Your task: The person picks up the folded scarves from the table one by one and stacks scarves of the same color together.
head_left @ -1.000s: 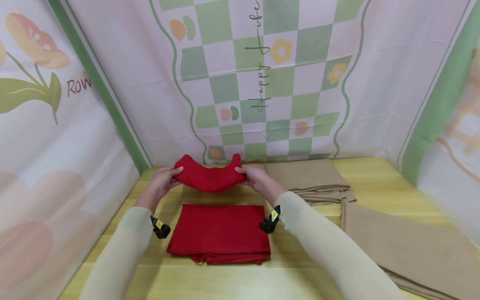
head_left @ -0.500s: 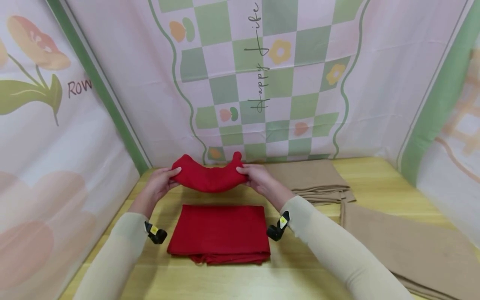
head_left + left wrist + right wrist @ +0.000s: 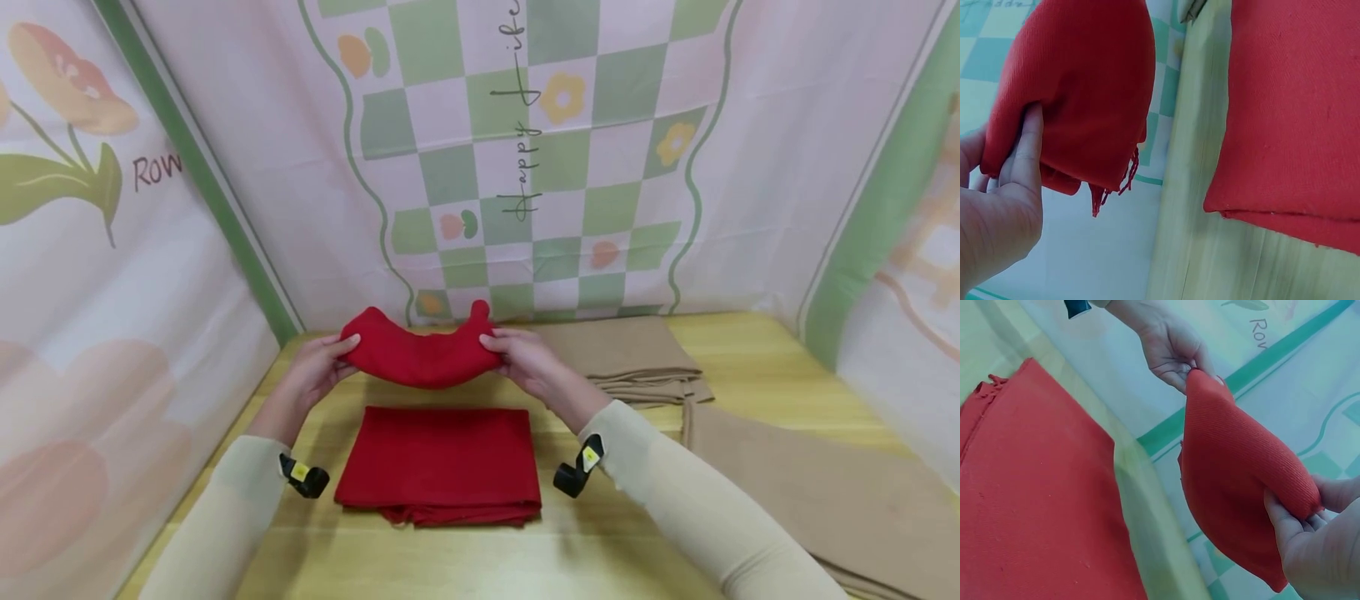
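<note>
A folded red scarf (image 3: 420,360) hangs in the air near the back of the table, its middle sagging between both hands. My left hand (image 3: 315,367) pinches one end, thumb on the near face. The other end is gripped by my right hand (image 3: 528,362) in the same way. In the left wrist view, thin tassels (image 3: 1129,175) dangle from the held scarf's edge. Below it lies another red folded cloth (image 3: 442,458), flat in a neat rectangle, touched by neither hand. The right wrist view shows fringe (image 3: 988,387) at one corner of that cloth.
Two folded beige cloths lie at the right: one at the back (image 3: 615,354), a larger one (image 3: 817,492) nearer the front. The wooden table (image 3: 450,562) is walled by printed curtains (image 3: 555,167) at the back and both sides.
My right hand has shifted slightly right and the held scarf is spread a little wider. Both forearms have swung outward. The cloths on the table stay put.
</note>
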`<state>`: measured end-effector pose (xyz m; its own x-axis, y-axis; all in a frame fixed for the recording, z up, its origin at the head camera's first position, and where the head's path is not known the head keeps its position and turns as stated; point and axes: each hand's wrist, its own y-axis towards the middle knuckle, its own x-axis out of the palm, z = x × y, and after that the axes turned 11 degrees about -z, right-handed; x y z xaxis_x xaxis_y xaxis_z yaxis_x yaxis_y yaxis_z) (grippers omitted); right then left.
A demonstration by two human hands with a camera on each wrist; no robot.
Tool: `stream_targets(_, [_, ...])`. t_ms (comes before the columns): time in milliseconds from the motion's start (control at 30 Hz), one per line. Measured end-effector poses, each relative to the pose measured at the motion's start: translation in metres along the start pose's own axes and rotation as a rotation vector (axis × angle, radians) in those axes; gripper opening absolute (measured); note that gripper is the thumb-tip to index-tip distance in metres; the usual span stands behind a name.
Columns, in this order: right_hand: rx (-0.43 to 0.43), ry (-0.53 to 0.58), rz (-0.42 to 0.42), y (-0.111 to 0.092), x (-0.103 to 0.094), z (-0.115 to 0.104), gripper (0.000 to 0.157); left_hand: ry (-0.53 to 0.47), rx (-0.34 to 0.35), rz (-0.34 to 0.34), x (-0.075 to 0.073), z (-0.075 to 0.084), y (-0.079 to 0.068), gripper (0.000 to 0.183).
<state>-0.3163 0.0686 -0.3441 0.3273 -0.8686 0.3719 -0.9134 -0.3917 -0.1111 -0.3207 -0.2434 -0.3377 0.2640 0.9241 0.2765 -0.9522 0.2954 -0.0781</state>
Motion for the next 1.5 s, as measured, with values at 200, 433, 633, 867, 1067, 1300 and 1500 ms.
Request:
stream_targets(200, [0.002,-0.006,-0.035,-0.009,-0.002,-0.003,0.049,0.005,0.017,-0.031,0.004,0.002,-0.006,0.025])
stream_targets(433, [0.001,0.025,-0.040,-0.018,-0.004,-0.005,0.048,0.004,0.031,-0.065,0.007,0.001,-0.015,0.026])
stream_targets(633, [-0.024,0.070,-0.080,-0.026,-0.006,-0.005,0.032,-0.025,0.039,-0.060,0.009,0.000,-0.021,0.028])
stream_targets(867, [-0.023,0.087,-0.112,-0.035,-0.011,-0.004,0.044,-0.059,0.051,-0.075,0.016,-0.001,-0.031,0.027])
stream_targets(1067, [-0.002,0.082,-0.114,-0.043,-0.013,-0.003,0.044,-0.093,0.052,-0.076,0.019,-0.006,-0.036,0.027])
stream_targets(1300, [-0.005,0.055,-0.120,-0.051,-0.016,0.003,0.048,-0.128,0.067,-0.096,0.021,-0.012,-0.041,0.029])
stream_targets(1500, [-0.010,0.048,-0.126,-0.060,-0.017,0.009,0.047,-0.103,0.062,-0.091,0.022,-0.019,-0.047,0.030])
